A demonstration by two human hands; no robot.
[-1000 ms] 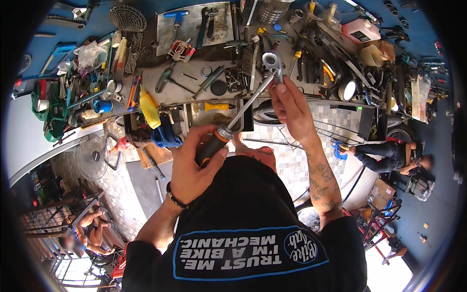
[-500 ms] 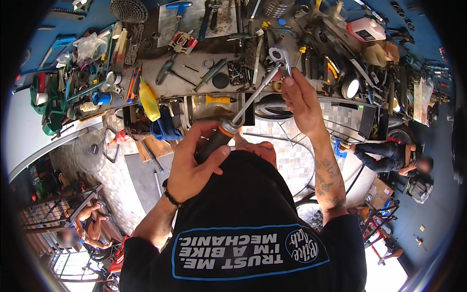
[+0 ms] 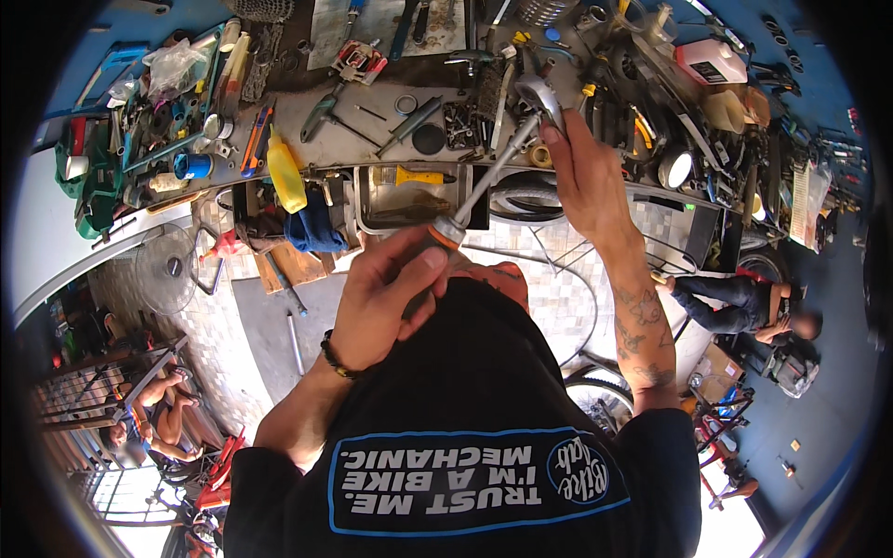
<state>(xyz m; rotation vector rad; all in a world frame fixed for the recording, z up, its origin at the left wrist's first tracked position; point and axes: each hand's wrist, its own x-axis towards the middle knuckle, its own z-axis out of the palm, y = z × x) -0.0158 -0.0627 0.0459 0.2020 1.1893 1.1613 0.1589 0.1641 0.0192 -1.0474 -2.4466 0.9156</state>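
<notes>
Both hands (image 3: 386, 298) grip ratchet wrench (image 3: 493, 167) (workbench)

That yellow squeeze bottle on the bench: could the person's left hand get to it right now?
Probably not straight away. The left hand is wrapped around the ratchet wrench handle, so it is busy. The yellow bottle stands at the bench edge with open space before it, so once freed, the hand looks able to reach.

Ratchet wrench (image 3: 490, 172) grip hidden inside left hand (image 3: 386, 293), head part-covered by right hand (image 3: 584, 177) fingers, bench clutter indistinct
</notes>
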